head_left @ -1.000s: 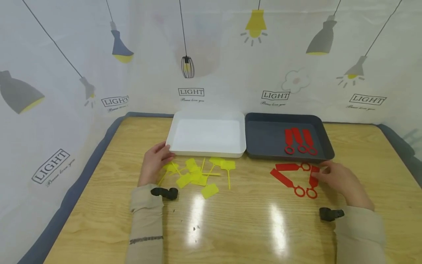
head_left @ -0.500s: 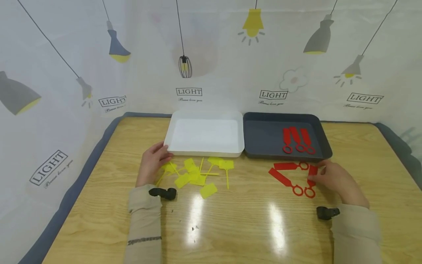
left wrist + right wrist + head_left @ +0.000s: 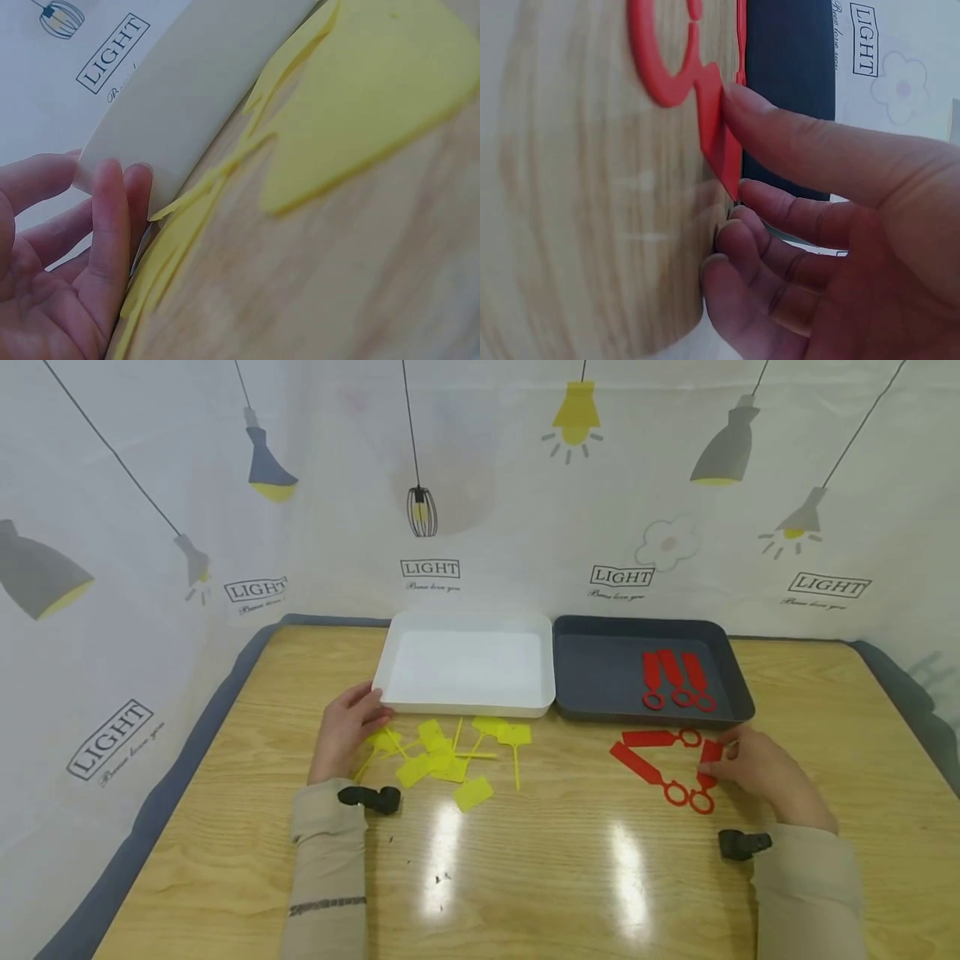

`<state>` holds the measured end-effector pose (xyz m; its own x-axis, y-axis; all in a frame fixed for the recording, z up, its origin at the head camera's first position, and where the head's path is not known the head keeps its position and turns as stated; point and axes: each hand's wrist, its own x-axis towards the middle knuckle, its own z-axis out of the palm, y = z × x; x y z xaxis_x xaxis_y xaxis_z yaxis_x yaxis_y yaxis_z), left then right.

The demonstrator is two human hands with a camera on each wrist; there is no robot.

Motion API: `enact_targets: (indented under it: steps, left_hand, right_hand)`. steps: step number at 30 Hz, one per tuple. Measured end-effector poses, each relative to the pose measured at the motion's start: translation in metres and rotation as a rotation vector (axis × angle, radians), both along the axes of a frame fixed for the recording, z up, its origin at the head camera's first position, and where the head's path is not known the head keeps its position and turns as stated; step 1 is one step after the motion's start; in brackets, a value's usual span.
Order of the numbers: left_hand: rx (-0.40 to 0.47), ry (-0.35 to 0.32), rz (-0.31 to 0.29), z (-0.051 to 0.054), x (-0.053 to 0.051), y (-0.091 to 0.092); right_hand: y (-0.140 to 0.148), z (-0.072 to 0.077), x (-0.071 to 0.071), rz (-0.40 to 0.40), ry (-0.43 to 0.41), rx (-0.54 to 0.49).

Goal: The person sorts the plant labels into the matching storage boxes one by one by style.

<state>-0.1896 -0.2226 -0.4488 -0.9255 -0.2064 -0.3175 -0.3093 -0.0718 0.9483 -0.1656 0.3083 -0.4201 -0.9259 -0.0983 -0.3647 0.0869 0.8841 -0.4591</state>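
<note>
My right hand (image 3: 765, 772) pinches a red tag with a ring at one end (image 3: 708, 764) at the front right corner of the dark tray (image 3: 600, 672). In the right wrist view the thumb lies on the red tag's flat part (image 3: 718, 135), and the index fingertip meets its edge. Two more red tags (image 3: 637, 764) lie to the left of it on the table. Three red tags (image 3: 672, 677) lie inside the dark tray. With loosely straight fingers my left hand (image 3: 345, 735) touches the front left corner of the white tray (image 3: 465, 706).
Several yellow tags with thin tails (image 3: 442, 764) lie in a loose heap before the white tray, close to my left hand. The two trays stand side by side near the back of the wooden table (image 3: 540, 877). Behind them hangs a lamp-printed cloth (image 3: 510, 527).
The red tag under my right hand has turned slightly, its ring end shifting a little left and nearer. My left hand stays at the white tray; the whole view has shifted slightly.
</note>
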Motion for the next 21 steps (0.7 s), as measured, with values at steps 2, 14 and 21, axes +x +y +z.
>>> enact_targets:
  steps: [2,14,21]
  left_hand:
    - [-0.002,-0.002,0.001,0.0,-0.001,0.0]
    - [0.021,-0.005,0.013,-0.003,-0.003,-0.001]
    - [0.0,-0.004,0.006,-0.002,-0.003,0.0]
  right_hand:
    - [0.0,0.0,0.001,0.002,-0.001,-0.004]
    - [0.008,-0.005,0.0,0.163,0.103,-0.044]
    - [0.011,-0.007,0.004,0.259,0.154,-0.106]
